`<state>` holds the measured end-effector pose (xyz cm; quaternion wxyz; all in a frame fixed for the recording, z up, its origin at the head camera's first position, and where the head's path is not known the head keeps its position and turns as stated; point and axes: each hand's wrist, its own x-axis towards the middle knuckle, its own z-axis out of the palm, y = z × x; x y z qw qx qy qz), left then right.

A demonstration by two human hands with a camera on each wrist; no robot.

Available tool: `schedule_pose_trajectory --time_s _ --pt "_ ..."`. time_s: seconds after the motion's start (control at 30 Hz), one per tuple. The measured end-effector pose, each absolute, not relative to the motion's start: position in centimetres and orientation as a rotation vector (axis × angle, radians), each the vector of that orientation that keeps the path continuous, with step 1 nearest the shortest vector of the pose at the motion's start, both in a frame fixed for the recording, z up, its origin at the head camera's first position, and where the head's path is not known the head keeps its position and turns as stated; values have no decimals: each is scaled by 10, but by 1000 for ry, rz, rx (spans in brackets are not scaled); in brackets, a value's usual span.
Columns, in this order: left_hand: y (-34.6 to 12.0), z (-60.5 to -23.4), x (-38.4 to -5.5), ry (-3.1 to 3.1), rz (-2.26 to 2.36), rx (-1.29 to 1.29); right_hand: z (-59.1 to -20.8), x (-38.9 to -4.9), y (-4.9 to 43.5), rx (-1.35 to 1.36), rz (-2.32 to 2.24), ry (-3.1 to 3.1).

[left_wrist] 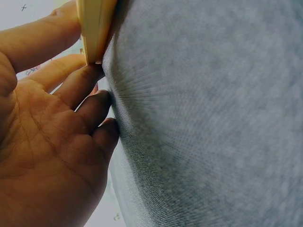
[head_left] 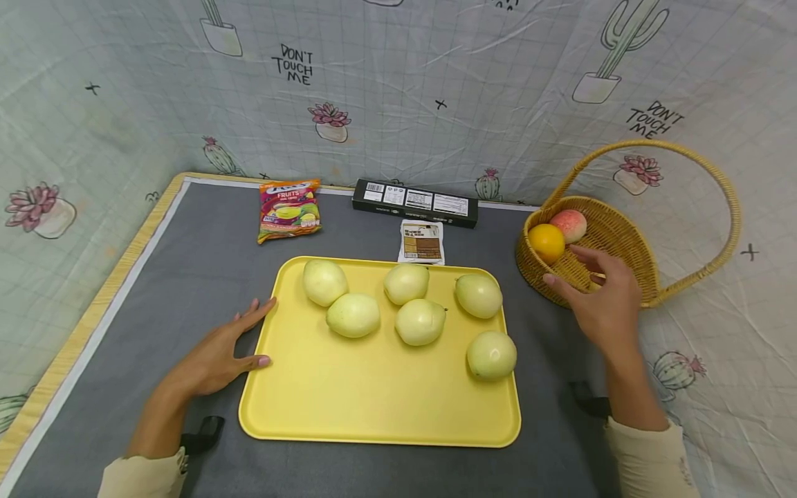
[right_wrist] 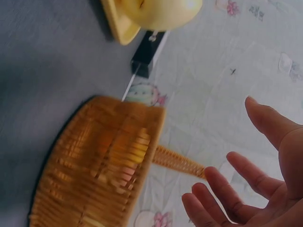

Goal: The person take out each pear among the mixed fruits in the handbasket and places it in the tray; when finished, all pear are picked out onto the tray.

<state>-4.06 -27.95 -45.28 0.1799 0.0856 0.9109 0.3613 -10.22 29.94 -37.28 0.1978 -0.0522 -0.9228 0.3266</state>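
Observation:
My left hand (head_left: pixel 214 356) is at the left side of the yellow tray (head_left: pixel 373 401), its fingertips and thumb against the rim. In the left wrist view, the fingers (left_wrist: pixel 78 87) reach to the tray's edge (left_wrist: pixel 94 30) close over the grey cloth. On the tray sit several pale green, pear-like fruits (head_left: pixel 353 315), mostly along the far half and right side. My right hand (head_left: pixel 607 297) is over the near side of a wicker basket (head_left: pixel 629 256), fingers spread and holding nothing. Inside the basket lie an orange (head_left: pixel 546 243) and a pink peach (head_left: pixel 569 225).
Behind the tray are a candy bag (head_left: pixel 289 211), a long black box (head_left: pixel 415 203) and a small white packet (head_left: pixel 421 242). The basket's tall handle (head_left: pixel 735 207) arches up on the right. A printed cloth (head_left: pixel 398 90) walls the back and sides of the grey table (head_left: pixel 199 256).

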Motion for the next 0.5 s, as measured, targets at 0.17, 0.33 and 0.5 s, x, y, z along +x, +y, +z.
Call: schedule_pose_trajectory --time_s 0.17,0.33,0.5 --pt "-280 -454 -40 2575 1010 235 -374 -104 315 -211 899 -2608" --pt "-280 -455 -40 2571 1012 235 -376 -109 333 -300 916 -2622" --pt "-280 -453 -40 2570 1020 244 -376 -114 352 -420 931 -2680"
